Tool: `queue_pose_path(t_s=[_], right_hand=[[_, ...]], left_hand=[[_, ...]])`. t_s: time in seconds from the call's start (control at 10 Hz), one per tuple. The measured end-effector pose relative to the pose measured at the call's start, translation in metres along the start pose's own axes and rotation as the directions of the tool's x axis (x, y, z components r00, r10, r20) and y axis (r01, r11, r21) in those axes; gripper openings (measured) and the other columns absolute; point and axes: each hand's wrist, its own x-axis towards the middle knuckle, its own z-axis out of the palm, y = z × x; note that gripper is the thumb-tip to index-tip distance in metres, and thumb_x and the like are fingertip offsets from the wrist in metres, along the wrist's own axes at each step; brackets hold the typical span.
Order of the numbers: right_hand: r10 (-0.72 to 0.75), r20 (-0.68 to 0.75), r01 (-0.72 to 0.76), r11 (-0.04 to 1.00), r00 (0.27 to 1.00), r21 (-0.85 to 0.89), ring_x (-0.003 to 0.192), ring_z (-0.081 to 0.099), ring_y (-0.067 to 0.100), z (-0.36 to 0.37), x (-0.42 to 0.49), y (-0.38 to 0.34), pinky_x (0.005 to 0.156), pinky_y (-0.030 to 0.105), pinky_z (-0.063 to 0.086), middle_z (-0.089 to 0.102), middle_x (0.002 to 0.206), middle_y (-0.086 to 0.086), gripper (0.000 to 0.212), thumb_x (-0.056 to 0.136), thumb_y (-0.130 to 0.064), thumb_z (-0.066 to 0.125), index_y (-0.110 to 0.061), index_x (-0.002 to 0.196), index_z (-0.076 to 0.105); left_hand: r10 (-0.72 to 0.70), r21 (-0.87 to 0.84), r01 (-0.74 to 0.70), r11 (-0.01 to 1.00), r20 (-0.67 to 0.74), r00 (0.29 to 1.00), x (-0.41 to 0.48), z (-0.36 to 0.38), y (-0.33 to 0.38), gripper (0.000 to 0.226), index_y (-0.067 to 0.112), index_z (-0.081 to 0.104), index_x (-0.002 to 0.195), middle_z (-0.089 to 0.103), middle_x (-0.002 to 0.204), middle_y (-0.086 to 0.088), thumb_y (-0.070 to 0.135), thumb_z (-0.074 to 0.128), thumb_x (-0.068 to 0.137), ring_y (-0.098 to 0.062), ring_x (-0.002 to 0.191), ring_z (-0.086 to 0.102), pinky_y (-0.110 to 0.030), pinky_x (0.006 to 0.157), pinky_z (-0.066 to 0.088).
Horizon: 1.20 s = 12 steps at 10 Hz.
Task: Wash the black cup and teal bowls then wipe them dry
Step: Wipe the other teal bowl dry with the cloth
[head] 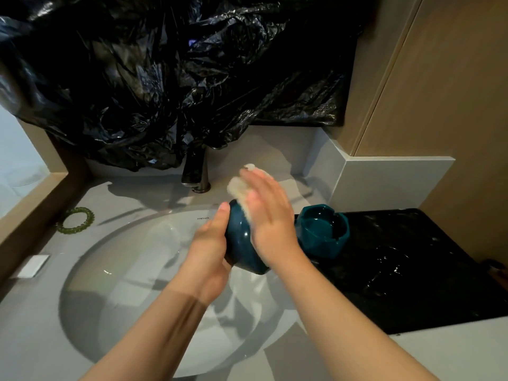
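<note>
My left hand [210, 244] grips a teal bowl [240, 243] on its side over the white sink [132, 270]. Against the bowl's upper side my right hand [270, 215] presses a pale cloth [242, 188], the fingers flat and spread over it. A second teal bowl [323, 232] stands upright on a black plastic sheet [412, 270] at the right of the sink. Further right on that sheet a dark rounded shape [390, 259] could be the black cup, but it is hard to make out.
A dark faucet [196, 174] stands behind the sink. Crumpled black plastic [178, 78] covers the wall above it. A green beaded ring [75, 220] and a small white card [33, 266] lie on the grey counter at left. A beige wall rises at right.
</note>
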Motion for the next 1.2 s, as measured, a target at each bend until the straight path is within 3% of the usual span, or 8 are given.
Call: queue_pose_path(t_s=[0.1,0.2,0.3,0.4,0.5,0.7,0.9,1.2], right_hand=[[0.333,0.071,-0.333,0.856,0.940,0.396,0.121,0.051,0.012,-0.003,0.015,0.003,0.109,0.042,0.036,0.056,0.130,-0.012,0.032,0.089,-0.051,0.037,-0.049,0.116,0.055],[0.365,0.204,-0.417,0.814,0.909,0.404,0.128,0.045,0.013,0.004,-0.002,-0.007,0.110,0.044,0.034,0.049,0.137,-0.015,0.033,0.082,-0.060,0.041,-0.054,0.111,0.056],[0.082,0.230,-0.143,0.954,0.970,0.264,0.140,0.022,0.003,0.011,-0.021,-0.022,0.116,0.034,0.019,0.035,0.143,-0.025,0.031,0.093,-0.041,0.039,-0.056,0.115,0.055],[0.060,0.201,-0.098,0.978,0.978,0.183,0.138,0.030,0.010,0.011,-0.004,-0.013,0.115,0.033,0.023,0.042,0.144,-0.012,0.040,0.097,-0.030,0.037,-0.041,0.134,0.046],[0.308,0.152,-0.343,0.859,0.939,0.381,0.118,0.052,0.017,0.006,0.015,-0.008,0.106,0.037,0.040,0.055,0.129,-0.005,0.034,0.096,-0.025,0.041,-0.040,0.123,0.055],[0.030,0.086,-0.054,0.957,0.996,0.286,0.130,0.033,-0.006,0.024,-0.038,-0.003,0.111,0.018,0.025,0.038,0.129,-0.034,0.032,0.093,-0.019,0.043,-0.030,0.113,0.065],[0.209,0.090,-0.221,0.963,0.974,0.153,0.113,0.051,0.010,0.004,0.008,-0.012,0.094,0.022,0.038,0.059,0.116,-0.012,0.029,0.094,-0.018,0.042,-0.025,0.107,0.067],[-0.487,-0.051,0.448,0.836,0.872,-0.319,0.139,0.021,0.022,0.031,-0.040,0.043,0.112,0.036,0.020,0.031,0.146,-0.006,0.030,0.097,-0.033,0.037,-0.034,0.122,0.052]], left_hand=[[0.004,-0.020,-0.004,1.000,0.001,1.000,0.000,0.004,0.003,0.035,0.013,0.068,0.102,0.074,0.094,-0.007,0.040,0.046,0.095,-0.022,0.088,0.069,-0.036,0.077,0.053],[-0.024,-0.108,0.021,0.994,-0.026,0.999,0.000,0.005,0.004,0.031,0.014,0.066,0.096,0.072,0.095,-0.009,0.039,0.048,0.094,-0.023,0.081,0.067,-0.035,0.069,0.053],[-0.037,0.381,0.121,0.917,-0.221,0.975,-0.002,0.010,-0.003,0.017,0.000,0.056,0.105,0.058,0.121,-0.021,0.003,0.041,0.097,-0.017,0.093,0.063,-0.025,0.076,0.052],[-0.064,-0.262,0.043,0.964,-0.070,0.996,0.004,0.003,-0.005,0.028,0.008,0.061,0.114,0.066,0.111,-0.017,0.014,0.038,0.098,-0.025,0.104,0.063,-0.035,0.085,0.051],[0.077,0.023,-0.076,0.997,-0.065,0.995,0.007,-0.006,-0.010,0.029,0.021,0.066,0.105,0.072,0.102,-0.009,0.039,0.046,0.095,-0.027,0.097,0.067,-0.044,0.087,0.052],[-0.062,-0.251,0.052,0.967,-0.031,0.998,0.016,-0.008,0.003,0.038,0.015,0.062,0.113,0.072,0.083,-0.006,0.044,0.044,0.096,-0.019,0.076,0.068,-0.031,0.069,0.050],[-0.091,-0.108,0.101,0.989,0.094,0.991,0.003,-0.004,-0.004,0.028,0.012,0.063,0.102,0.068,0.093,-0.012,0.026,0.039,0.098,-0.026,0.086,0.066,-0.036,0.065,0.054],[-0.199,-0.517,0.205,0.831,0.068,0.978,0.010,-0.005,0.023,0.047,0.003,0.064,0.109,0.071,0.099,-0.016,0.042,0.041,0.096,-0.028,0.090,0.066,-0.039,0.073,0.051]])
